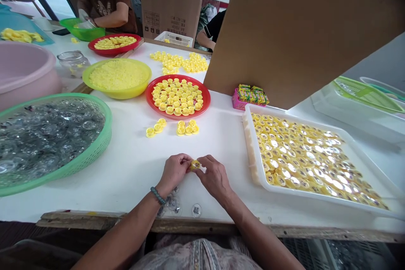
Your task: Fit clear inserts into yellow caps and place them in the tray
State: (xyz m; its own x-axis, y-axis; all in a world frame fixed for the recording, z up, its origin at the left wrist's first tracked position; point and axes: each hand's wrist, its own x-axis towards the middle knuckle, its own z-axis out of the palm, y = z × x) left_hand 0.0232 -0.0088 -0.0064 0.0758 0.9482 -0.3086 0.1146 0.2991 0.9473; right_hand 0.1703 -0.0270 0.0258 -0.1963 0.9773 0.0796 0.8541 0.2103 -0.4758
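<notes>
Between my two hands, just above the white table, is a small round yellow piece with a clear, printed cover [195,164]. The fingers of my left hand [176,171] pinch its left side, while my right hand [215,176] grips it from the right with thumb and fingertips. Several clear round covers [173,204] lie below my left wrist, and a single one [196,210] sits near the table edge. Beyond my hands are two small groups of yellow cup-like pieces [187,128]. Behind them, a red plate [207,100] holds many more.
On the right, a white tray [262,168] carries rows of covered yellow pieces. At left stand a green basket [107,122] of clear covers and a yellow bowl [117,93]. A large cardboard sheet [294,29] rises behind a pink box [237,101]. Two people work across the table.
</notes>
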